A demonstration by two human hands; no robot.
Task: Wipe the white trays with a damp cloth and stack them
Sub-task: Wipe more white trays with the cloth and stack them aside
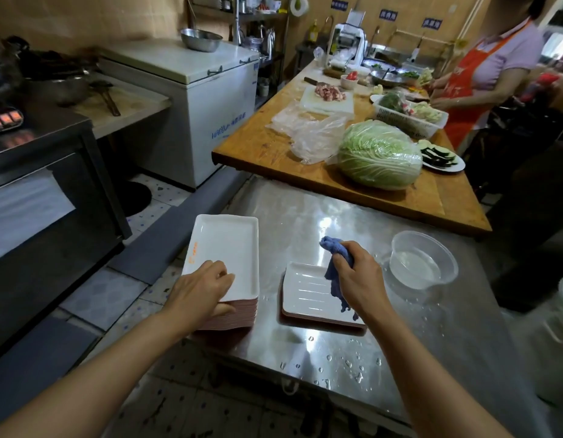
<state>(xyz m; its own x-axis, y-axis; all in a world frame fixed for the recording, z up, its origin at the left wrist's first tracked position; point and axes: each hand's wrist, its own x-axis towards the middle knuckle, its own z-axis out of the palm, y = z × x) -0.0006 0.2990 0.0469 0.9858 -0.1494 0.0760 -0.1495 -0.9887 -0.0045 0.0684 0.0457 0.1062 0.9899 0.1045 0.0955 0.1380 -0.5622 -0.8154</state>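
Gripping blue cloth [335, 273]: right hand [359, 276] | left hand [199, 287] seemingly pinching top tray [224, 245] of stack

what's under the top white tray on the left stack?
Under the top white tray sits a tall stack of trays, showing only pinkish edges. The left hand grips the near corner and covers part of the stack; tray faces below are hidden.

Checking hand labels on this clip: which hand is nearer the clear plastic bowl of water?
Right. The right hand, gripping the blue cloth, is just left of the clear plastic bowl. The left hand is farther left, on the tall stack of white trays.
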